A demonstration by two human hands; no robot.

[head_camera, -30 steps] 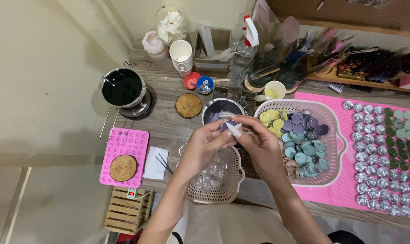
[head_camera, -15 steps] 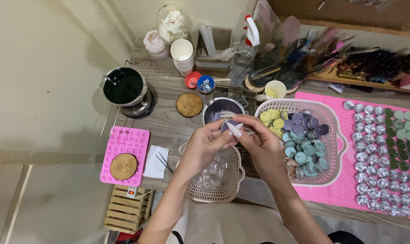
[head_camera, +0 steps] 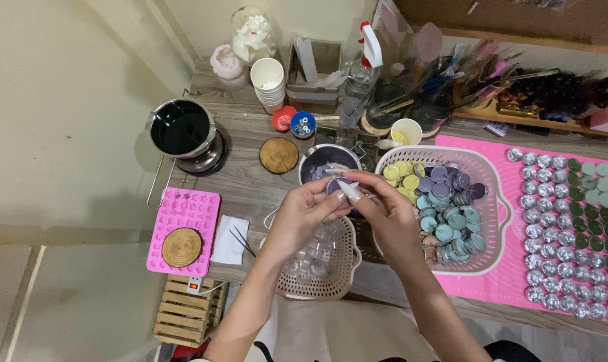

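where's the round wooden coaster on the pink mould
In the head view, the wooden coaster lies at the table's left edge on the pink silicone mould, beside a white cloth.

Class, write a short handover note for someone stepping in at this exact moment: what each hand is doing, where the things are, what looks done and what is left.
Left hand and right hand: together above the small beige basket, fingertips pinching one small purple tealight between them.
Small beige basket: holds clear empty cups.
Large pink basket, to the right: filled with yellow, purple and teal tealights.
Pink mat, far right: rows of silver and green tealights.
Metal bowl sits just behind the hands.
Done: many tealights lie sorted in the large basket.
Left: the one in hand, and the clear cups in the small basket.
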